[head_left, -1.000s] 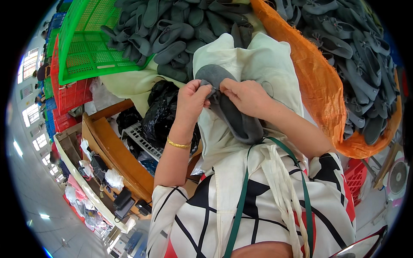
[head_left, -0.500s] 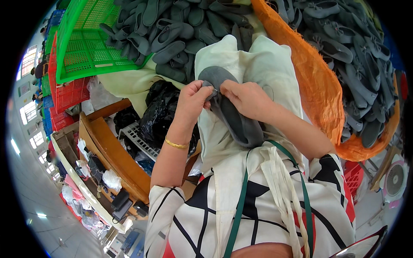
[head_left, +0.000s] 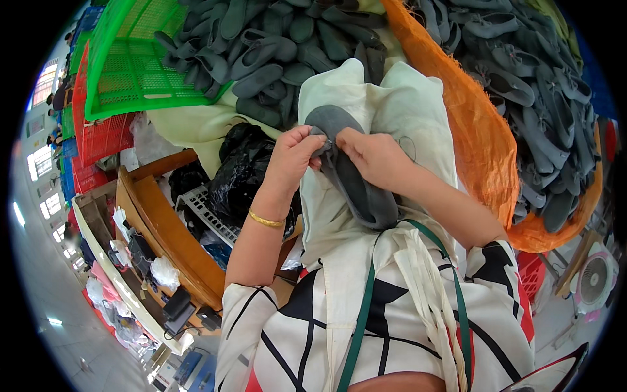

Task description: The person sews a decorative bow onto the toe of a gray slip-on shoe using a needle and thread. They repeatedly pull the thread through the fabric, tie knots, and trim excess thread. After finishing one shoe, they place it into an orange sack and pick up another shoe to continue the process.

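A dark grey flat shoe [head_left: 366, 193] rests tilted on the pale apron over my lap, its heel end toward me. My left hand [head_left: 297, 150] pinches the edge of the shoe's opening between thumb and fingers. Close beside it, my right hand [head_left: 372, 157] is closed, with its fingertips at the same spot on the upper. A small dark detail shows between the fingertips, too small to make out. Whether the right fingers hold a needle or thread cannot be seen. A thin thread-like loop [head_left: 409, 147] lies on the apron beside my right hand.
Many grey shoes [head_left: 261, 49] lie heaped ahead, next to a green plastic crate [head_left: 140, 75]. An orange woven sack [head_left: 483, 144] at the right holds more. Black plastic bags [head_left: 241, 170] and a wooden drawer unit [head_left: 173, 228] are at the left; a fan [head_left: 594, 281] stands at the far right.
My hands and the shoe keep nearly the same pose, with my fingertips shifting slightly at the shoe's edge. The whole view has tilted a little.
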The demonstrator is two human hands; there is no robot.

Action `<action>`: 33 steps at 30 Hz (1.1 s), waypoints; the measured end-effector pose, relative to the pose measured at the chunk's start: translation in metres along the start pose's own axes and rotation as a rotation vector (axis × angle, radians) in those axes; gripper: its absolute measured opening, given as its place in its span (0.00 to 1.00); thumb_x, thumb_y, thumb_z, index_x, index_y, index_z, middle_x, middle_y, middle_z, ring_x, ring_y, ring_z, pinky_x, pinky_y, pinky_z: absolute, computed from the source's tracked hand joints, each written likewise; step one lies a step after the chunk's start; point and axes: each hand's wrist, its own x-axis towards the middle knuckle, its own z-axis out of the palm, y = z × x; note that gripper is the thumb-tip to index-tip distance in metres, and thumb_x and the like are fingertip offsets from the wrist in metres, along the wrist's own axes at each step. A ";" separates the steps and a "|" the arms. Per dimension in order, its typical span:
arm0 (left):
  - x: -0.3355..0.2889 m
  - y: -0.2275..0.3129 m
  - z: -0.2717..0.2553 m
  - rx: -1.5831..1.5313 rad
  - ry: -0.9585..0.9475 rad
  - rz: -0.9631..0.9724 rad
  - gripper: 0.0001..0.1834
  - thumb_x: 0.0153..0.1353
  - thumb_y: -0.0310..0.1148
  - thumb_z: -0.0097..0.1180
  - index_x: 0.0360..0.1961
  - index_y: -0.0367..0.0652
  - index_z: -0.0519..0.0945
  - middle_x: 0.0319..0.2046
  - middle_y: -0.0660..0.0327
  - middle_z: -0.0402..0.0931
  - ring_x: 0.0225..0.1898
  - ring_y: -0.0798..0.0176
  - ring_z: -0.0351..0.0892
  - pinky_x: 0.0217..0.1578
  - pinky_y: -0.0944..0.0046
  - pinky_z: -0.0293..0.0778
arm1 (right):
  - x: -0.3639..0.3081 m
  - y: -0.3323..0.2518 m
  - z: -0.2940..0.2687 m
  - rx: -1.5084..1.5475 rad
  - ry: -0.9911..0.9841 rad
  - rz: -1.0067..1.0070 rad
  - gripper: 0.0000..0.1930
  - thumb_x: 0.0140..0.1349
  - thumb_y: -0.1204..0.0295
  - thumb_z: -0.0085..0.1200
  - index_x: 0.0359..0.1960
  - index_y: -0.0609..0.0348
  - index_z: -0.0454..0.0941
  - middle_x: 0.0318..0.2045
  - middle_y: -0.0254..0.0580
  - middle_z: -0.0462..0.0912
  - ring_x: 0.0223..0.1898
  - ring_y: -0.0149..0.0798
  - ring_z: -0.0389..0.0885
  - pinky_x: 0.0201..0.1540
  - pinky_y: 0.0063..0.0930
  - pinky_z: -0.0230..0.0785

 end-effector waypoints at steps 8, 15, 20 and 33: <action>0.001 -0.008 -0.011 -0.129 -0.097 -0.011 0.07 0.66 0.31 0.55 0.39 0.40 0.82 0.27 0.67 0.80 0.22 0.73 0.76 0.28 0.71 0.75 | 0.000 -0.010 0.010 -0.005 0.086 0.049 0.06 0.70 0.70 0.47 0.42 0.59 0.69 0.28 0.58 0.80 0.33 0.64 0.79 0.35 0.52 0.71; -0.001 -0.010 -0.003 -0.147 -0.054 0.042 0.08 0.66 0.35 0.59 0.36 0.41 0.82 0.27 0.70 0.79 0.23 0.76 0.74 0.27 0.74 0.72 | 0.020 -0.022 0.015 0.188 0.215 0.053 0.10 0.70 0.68 0.48 0.42 0.62 0.67 0.29 0.61 0.80 0.34 0.66 0.79 0.37 0.55 0.70; 0.000 -0.019 -0.002 -0.085 0.020 0.077 0.07 0.64 0.33 0.61 0.35 0.41 0.83 0.26 0.70 0.79 0.22 0.77 0.73 0.26 0.76 0.69 | 0.024 -0.021 -0.005 -0.011 0.088 0.011 0.06 0.67 0.72 0.53 0.39 0.60 0.71 0.30 0.51 0.79 0.31 0.53 0.79 0.35 0.40 0.70; 0.004 -0.018 0.007 0.012 0.068 0.135 0.09 0.62 0.34 0.66 0.32 0.39 0.83 0.22 0.71 0.76 0.19 0.78 0.69 0.22 0.76 0.65 | 0.063 -0.033 -0.030 0.830 0.160 0.262 0.10 0.72 0.63 0.49 0.38 0.58 0.73 0.27 0.36 0.80 0.22 0.33 0.78 0.22 0.26 0.68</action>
